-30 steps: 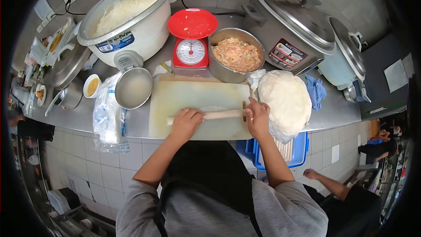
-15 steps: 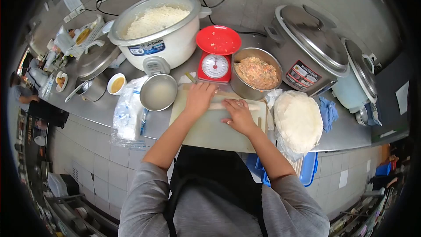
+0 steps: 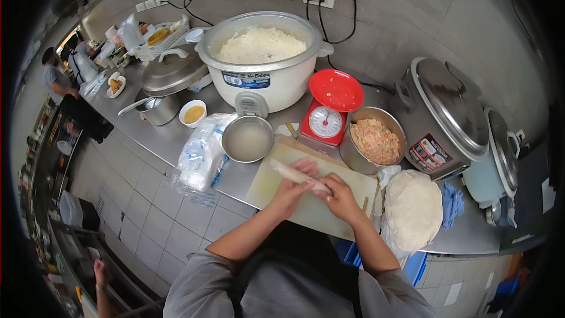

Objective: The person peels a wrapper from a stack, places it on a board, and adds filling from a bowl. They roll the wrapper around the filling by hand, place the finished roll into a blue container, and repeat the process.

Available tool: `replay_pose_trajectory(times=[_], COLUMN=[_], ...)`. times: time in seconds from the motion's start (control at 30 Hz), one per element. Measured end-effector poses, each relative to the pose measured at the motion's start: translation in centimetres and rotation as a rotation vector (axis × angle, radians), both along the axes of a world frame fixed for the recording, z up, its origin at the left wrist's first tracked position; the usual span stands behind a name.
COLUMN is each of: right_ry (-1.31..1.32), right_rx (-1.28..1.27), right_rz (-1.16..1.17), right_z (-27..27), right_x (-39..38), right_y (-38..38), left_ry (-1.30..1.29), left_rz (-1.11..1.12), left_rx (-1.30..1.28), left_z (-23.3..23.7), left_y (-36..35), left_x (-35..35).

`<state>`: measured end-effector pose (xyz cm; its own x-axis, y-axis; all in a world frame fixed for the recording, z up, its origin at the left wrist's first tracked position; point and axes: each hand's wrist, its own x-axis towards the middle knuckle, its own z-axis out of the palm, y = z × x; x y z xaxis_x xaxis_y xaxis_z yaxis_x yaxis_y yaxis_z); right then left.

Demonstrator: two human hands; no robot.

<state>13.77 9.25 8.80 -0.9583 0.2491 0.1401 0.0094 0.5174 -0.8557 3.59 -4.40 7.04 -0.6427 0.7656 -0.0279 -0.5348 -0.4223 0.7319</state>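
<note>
Both my forearms reach in from the counter's near edge, elbows bent, hands meeting over a pale cutting board (image 3: 265, 187) at a steel kitchen counter (image 3: 150, 138). My left hand (image 3: 286, 193) cradles one slender, pale wrapped roll (image 3: 288, 171), palm turned up, fingers stretched out behind it and thumb on the near side. My right hand (image 3: 341, 196) grips the roll's right end, thumb and fingers curled around it. The roll slants between my hands, its free left end pointing up and away from me.

Around the board stand one red dial scale (image 3: 325, 122), one deep steel pot (image 3: 391, 166) heaped with orange-flecked filling (image 3: 375, 140), one steel bowl (image 3: 248, 138) of cloudy liquid and one white bowl (image 3: 193, 113) of something yellow. Three large cookers line the wall: one open white cooker (image 3: 235, 91) holding what looks like rice, and two lidded ones, grey (image 3: 424, 115) and pale blue (image 3: 485, 184). To my right lie one round stack of what look like white wrappers (image 3: 414, 209) and one crumpled blue cloth (image 3: 452, 203).
</note>
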Motion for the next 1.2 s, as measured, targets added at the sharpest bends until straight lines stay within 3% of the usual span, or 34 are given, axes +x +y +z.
replay_pose_trajectory(times=[0.07,0.1,0.2,0.23,0.33,0.37,0.47,0.7,0.8,0.9,0.97,1.03,1.07,1.2], right_ry=[-0.02,-0.031,0.329,0.531,0.847,0.822,0.753,0.708,0.693,0.66,0.696,0.802,0.81,0.739], right_rx=[-0.22,-0.33,-0.058,0.052,0.674,0.823,0.893,0.821,0.795,0.848,0.693,0.117,-0.026,0.092], right_rz=[0.024,0.028,-0.124,-0.287,-0.398,-0.365,-0.306,-0.166,-0.061,-0.04,0.005,-0.066,-0.113,0.059], right_z=[-0.4,-0.4,1.9,2.2,4.8,5.4,7.4,9.2,9.6,9.8,10.4,8.2,7.6,7.6], right_x=[1.1,1.4,1.8,2.3,4.1,4.1,3.8,3.3,2.7,1.6,1.2,1.0,1.1,-0.4], right_y=[-1.0,-1.3,-1.7,-1.7,-1.2,-1.5,-2.1,-1.5,-1.2,-1.2,-1.0,-0.8,-0.6,-1.1], left_ry=[0.189,0.138,0.321,0.449,0.775,0.848,0.989,0.965,1.125,1.127,1.092,1.014,0.937,0.803], left_rz=[-0.146,-0.234,-0.245,-0.187,-0.035,-0.007,0.072,0.061,0.186,0.274,0.297,0.222,0.148,0.072], left_rx=[0.192,0.225,-0.077,-0.108,-0.171,-0.181,-0.162,-0.067,-0.015,-0.083,-0.079,-0.099,-0.093,-0.013], left_z=[2.6,4.5,8.5,9.1,10.0,10.1,9.9,9.7,8.5,7.8,8.2,9.8,10.3,10.1], left_y=[0.1,0.1,0.1,0.3,1.0,1.1,1.5,1.6,1.9,1.9,1.7,0.7,0.3,0.0], left_x=[-1.9,-2.0,-1.1,-0.6,0.5,0.7,1.2,1.7,1.8,1.7,1.3,1.1,1.1,0.9])
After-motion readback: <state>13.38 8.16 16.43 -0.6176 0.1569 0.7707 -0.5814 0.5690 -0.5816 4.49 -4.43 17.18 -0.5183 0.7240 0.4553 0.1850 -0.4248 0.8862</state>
